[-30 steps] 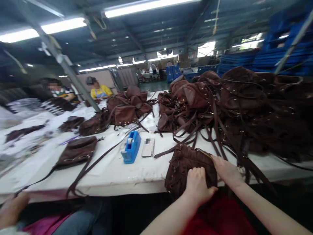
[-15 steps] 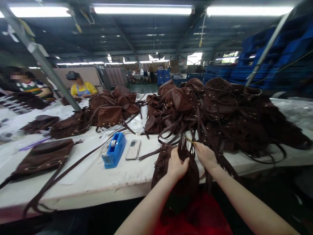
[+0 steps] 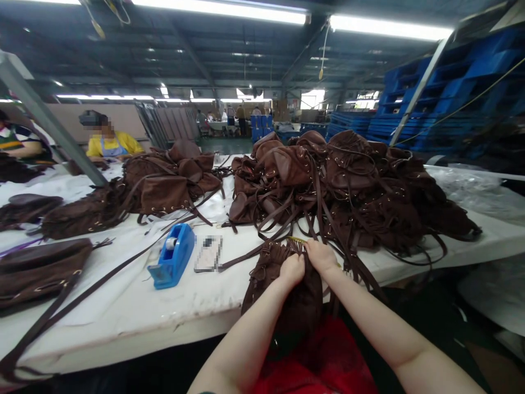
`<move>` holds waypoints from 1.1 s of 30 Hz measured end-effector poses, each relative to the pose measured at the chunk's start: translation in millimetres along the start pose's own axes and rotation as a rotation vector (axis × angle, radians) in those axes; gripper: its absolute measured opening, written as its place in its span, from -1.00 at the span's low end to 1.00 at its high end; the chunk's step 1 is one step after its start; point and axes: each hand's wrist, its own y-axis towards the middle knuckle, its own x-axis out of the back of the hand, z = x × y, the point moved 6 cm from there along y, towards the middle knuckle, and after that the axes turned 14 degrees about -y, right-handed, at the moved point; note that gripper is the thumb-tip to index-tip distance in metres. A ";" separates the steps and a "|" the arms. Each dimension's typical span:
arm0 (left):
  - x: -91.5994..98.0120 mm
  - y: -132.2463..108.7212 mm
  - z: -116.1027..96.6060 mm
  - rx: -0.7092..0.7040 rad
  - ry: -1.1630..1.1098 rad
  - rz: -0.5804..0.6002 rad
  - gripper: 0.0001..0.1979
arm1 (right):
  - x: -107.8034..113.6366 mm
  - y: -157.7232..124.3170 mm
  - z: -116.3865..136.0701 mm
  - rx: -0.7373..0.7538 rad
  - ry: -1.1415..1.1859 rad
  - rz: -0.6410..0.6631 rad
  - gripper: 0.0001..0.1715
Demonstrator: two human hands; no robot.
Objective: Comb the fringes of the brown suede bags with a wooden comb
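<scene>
A brown suede fringed bag (image 3: 283, 290) hangs over the near edge of the white table (image 3: 164, 312), its lower part dropping toward my lap. My left hand (image 3: 292, 269) is closed on the bag's top fringe. Right beside it, my right hand (image 3: 320, 255) pinches the same fringe, with a thin yellow-green piece (image 3: 296, 239) showing just past its fingers. Both hands almost touch each other. Long brown straps (image 3: 356, 268) trail off the table edge to the right of my right hand.
A big heap of brown bags (image 3: 353, 186) fills the table behind my hands; a smaller heap (image 3: 164, 183) lies at the left. A blue tape dispenser (image 3: 172, 262) and a phone (image 3: 208, 253) lie left of the bag. A flat bag (image 3: 39, 268) lies far left. People sit beyond.
The view has swung so everything sits further left. My hands have moved up from the bag's body to its top fringe and come close together.
</scene>
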 end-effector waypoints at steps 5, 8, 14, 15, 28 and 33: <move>4.8 -9.4 9.0 -0.083 0.245 -0.073 -0.61 | -16.1 12.9 0.9 -0.031 0.071 0.106 -0.51; 11.3 -8.3 13.4 -0.123 0.268 -0.062 -0.61 | -25.3 15.7 0.3 -0.035 0.141 0.153 -0.50; 40.0 -0.9 24.8 -0.177 0.115 -0.006 -0.58 | -20.7 18.7 -16.2 0.032 0.338 0.159 -0.40; 42.6 -2.3 27.3 -0.185 0.086 0.007 -0.57 | -16.4 19.1 -21.9 0.034 0.357 0.145 -0.36; 39.8 -23.0 27.1 -0.229 0.087 0.044 -0.55 | 9.8 -43.4 32.4 0.307 0.027 -0.029 -0.69; 42.8 -45.1 10.9 -0.185 0.240 0.000 -0.55 | 1.5 -36.6 25.7 0.344 -0.041 -0.049 -0.76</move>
